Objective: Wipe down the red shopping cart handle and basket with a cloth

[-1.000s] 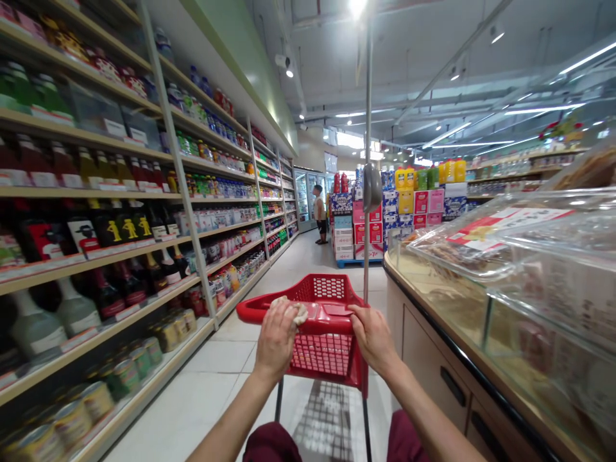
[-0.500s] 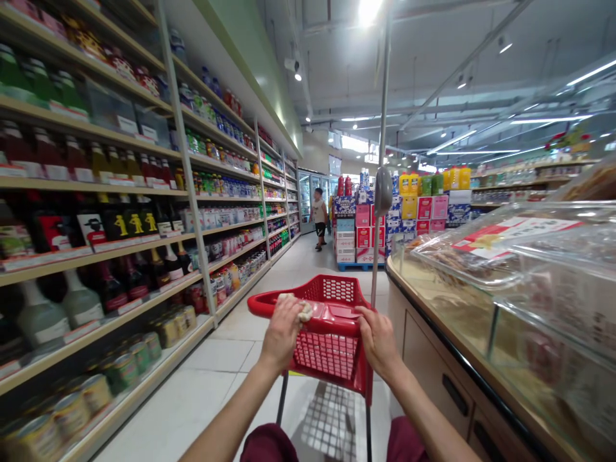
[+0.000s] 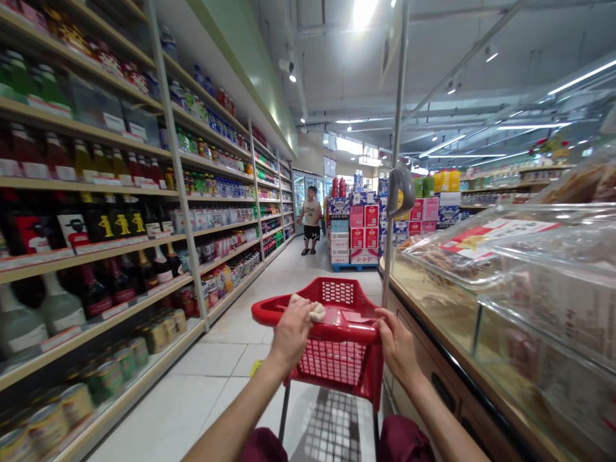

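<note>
A small red shopping cart point(image 3: 337, 330) with a perforated basket stands right in front of me. On the left part of its handle, my left hand point(image 3: 292, 333) is closed over a crumpled cream cloth point(image 3: 316, 312), pressing it against the red plastic. My right hand point(image 3: 398, 346) is wrapped round the right end of the same handle, its thumb on the near side. Below the handle, the basket's mesh shows pinkish through its holes. My maroon-clad knees flank the cart's thin dark legs.
Shelves point(image 3: 212, 253) of bottles and cans line the left side. Close on the right runs a glass-edged counter point(image 3: 433, 346) with plastic food boxes point(image 3: 481, 237). A metal pole point(image 3: 398, 115) rises beside it. Ahead are stacked cartons point(image 3: 363, 228) and a person point(image 3: 311, 218) in the aisle.
The pole and its grey fitting have shifted right and look nearer. The cart and both hands sit slightly further right. The person ahead has moved a little left and turned more toward me.
</note>
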Demonstrator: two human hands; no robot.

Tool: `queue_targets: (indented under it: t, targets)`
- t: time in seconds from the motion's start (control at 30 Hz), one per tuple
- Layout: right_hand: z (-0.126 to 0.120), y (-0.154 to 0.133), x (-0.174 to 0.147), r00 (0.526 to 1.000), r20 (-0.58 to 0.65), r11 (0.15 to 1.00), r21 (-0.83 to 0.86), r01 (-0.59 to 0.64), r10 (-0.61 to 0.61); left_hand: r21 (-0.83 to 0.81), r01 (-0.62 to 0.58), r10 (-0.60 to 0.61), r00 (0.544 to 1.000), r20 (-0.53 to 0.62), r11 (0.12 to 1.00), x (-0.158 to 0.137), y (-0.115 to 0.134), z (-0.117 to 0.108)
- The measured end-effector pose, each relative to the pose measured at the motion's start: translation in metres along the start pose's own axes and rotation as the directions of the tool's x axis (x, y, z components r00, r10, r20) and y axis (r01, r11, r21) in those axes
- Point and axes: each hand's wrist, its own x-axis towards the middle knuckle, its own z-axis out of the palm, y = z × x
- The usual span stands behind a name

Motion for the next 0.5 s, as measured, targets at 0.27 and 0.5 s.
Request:
queue_targets:
  t: [0.27,0.5]
  targets:
    - [-0.005,0.002,0.0,0.999,0.033,1.0,0.009,0.021,-0.021,0.02,0.119,-0.12,0.991,0.058,0.993,0.007,-0.018,-0.011]
    - [0.004,-0.006,-0.001,0.998,0.01,0.998,0.008,0.059,-0.059,-0.002,0.109,-0.108,0.987,0.121,0.994,0.019,0.004,-0.006]
